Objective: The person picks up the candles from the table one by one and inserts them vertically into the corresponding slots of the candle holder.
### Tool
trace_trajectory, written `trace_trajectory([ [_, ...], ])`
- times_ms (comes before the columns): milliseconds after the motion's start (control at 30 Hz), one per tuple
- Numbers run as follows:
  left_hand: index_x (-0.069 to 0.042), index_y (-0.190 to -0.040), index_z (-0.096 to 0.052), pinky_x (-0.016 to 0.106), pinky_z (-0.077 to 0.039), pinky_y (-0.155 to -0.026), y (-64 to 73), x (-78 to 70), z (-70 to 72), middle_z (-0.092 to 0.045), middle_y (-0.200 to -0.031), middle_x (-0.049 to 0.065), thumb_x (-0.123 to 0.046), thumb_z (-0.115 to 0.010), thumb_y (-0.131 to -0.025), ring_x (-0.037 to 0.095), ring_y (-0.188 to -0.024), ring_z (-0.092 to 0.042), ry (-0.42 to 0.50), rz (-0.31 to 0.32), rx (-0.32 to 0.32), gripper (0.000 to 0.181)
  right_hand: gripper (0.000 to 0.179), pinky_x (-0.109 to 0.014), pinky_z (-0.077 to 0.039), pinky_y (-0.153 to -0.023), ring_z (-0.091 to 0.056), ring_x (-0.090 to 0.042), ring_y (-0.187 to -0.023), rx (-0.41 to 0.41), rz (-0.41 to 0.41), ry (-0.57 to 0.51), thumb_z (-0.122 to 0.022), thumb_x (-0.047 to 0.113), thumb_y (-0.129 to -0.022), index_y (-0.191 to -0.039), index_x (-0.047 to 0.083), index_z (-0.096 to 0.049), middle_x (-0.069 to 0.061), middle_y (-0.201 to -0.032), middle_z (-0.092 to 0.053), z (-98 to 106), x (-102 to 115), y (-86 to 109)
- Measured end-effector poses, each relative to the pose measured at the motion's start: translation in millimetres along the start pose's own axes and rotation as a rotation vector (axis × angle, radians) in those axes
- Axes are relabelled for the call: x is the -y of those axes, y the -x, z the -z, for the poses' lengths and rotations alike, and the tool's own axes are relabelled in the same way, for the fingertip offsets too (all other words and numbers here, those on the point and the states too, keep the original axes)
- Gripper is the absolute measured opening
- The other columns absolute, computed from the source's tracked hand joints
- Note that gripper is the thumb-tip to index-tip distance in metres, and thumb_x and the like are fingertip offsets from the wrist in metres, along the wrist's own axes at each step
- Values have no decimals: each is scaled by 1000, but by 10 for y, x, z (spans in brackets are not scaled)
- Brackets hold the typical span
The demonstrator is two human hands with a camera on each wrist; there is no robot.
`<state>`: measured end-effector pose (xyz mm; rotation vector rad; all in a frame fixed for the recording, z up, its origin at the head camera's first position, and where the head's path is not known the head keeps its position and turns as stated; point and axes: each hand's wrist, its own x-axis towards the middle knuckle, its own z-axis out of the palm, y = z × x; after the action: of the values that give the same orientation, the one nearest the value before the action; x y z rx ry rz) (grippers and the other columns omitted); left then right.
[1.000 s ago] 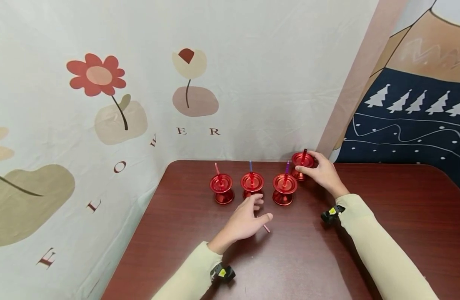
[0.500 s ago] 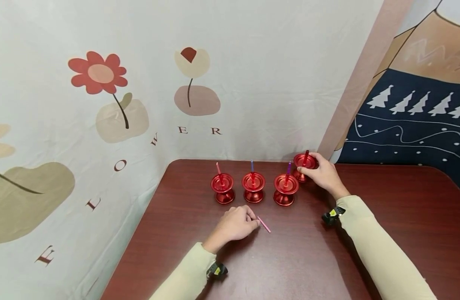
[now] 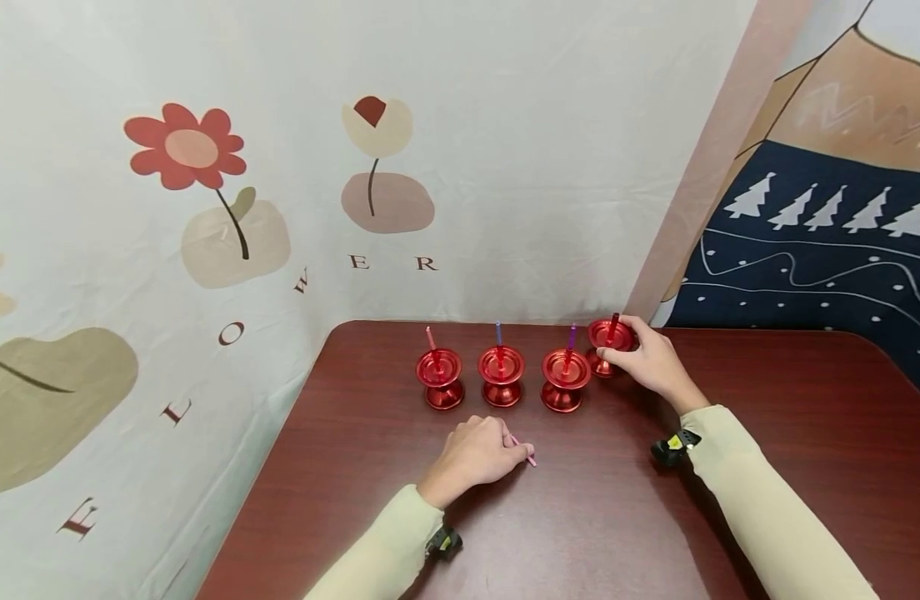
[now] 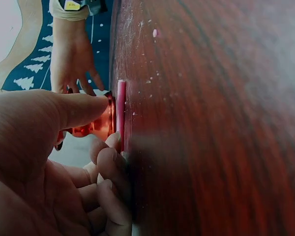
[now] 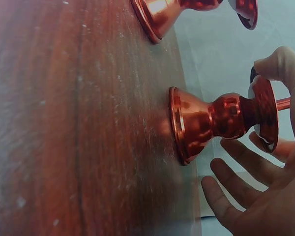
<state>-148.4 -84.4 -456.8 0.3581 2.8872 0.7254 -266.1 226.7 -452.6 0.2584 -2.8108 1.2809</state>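
My right hand (image 3: 652,360) grips a shiny red candle holder (image 5: 191,125) by its upper dish, thumb on one side of the rim and fingers on the other. A dark red candle (image 3: 614,323) stands in that dish. Low over the table, my left hand (image 3: 477,450) reaches around a thin pink candle (image 4: 121,101) lying flat. The left wrist view shows the thumb and a curled forefinger at the candle, with a gap between their tips. Three more red holders stand in a row, bearing a pink candle (image 3: 430,337), a blue candle (image 3: 498,333) and a purple candle (image 3: 572,337).
Everything stands on a dark reddish-brown wooden table (image 3: 340,467). A pale printed cloth (image 3: 520,167) hangs behind its far edge, with a dark blue tree-patterned one (image 3: 805,275) at the right. Small pinkish crumbs (image 4: 155,33) dot the wood.
My left hand has drawn back from the middle holder and come down at the loose pink candle. My right hand has moved its holder slightly nearer along the table.
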Motion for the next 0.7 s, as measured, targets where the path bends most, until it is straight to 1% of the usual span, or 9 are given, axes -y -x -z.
trace_trajectory([
  [67, -36, -69, -81, 44, -53, -63, -2, -15, -8, -68, -70, -15, -50, -80, -96, 16, -67, -63, -15, 8, 3, 31, 73, -65, -52, -108, -58, -49, -131, 2, 6, 0, -75, 31, -101, -158, -4, -46, -34, -148, -58, 8, -6, 28],
  [167, -35, -63, -78, 43, -51, -61, -8, -27, -17, -64, -64, -12, -51, -80, -95, 18, -64, -62, -41, 12, 7, 36, 72, -63, -53, -106, -59, -48, -127, 5, 16, 1, -76, 30, -100, -157, -4, -47, -34, -146, -59, 27, -19, 72],
  [300, -33, -54, -69, 40, -47, -56, -10, -36, -17, -54, -56, -10, -53, -80, -95, 16, -58, -54, -56, 9, 7, 47, 70, -62, -54, -104, -60, -47, -126, 7, 21, 0, -76, 29, -100, -155, -3, -49, -33, -144, -60, 42, -38, 130],
  [367, -30, -49, -62, 39, -45, -54, -10, -40, -14, -47, -52, -11, -54, -80, -94, 14, -56, -49, -59, 7, 6, 54, 70, -62, -54, -104, -60, -47, -126, 11, 21, -1, -76, 29, -100, -155, -3, -49, -33, -144, -61, 50, -42, 161],
  [433, -28, -47, -56, 38, -44, -53, -8, -46, -9, -41, -50, -11, -55, -80, -94, 14, -54, -46, -61, 6, 6, 59, 71, -62, -54, -104, -59, -47, -127, 20, 18, -5, -76, 29, -100, -156, -3, -48, -33, -145, -60, 57, -45, 196],
  [500, -25, -46, -52, 37, -44, -53, -8, -45, -12, -39, -50, -11, -54, -81, -94, 13, -54, -45, -65, 9, 11, 62, 71, -63, -53, -105, -59, -47, -128, 28, 17, -9, -76, 29, -100, -156, -4, -48, -33, -146, -60, 67, -45, 231],
  [567, -25, -48, -53, 38, -45, -54, -9, -45, -17, -42, -51, -10, -52, -82, -93, 14, -54, -48, -68, 10, 12, 60, 73, -64, -53, -105, -58, -48, -129, 38, 15, -8, -76, 29, -100, -157, -4, -46, -33, -147, -59, 78, -46, 266],
  [700, -29, -54, -64, 40, -49, -59, -13, -49, -20, -54, -57, -10, -46, -85, -93, 16, -60, -56, -69, 2, 11, 48, 76, -65, -53, -105, -59, -49, -129, 46, 22, 7, -77, 29, -98, -158, -4, -46, -34, -147, -59, 109, -39, 339],
])
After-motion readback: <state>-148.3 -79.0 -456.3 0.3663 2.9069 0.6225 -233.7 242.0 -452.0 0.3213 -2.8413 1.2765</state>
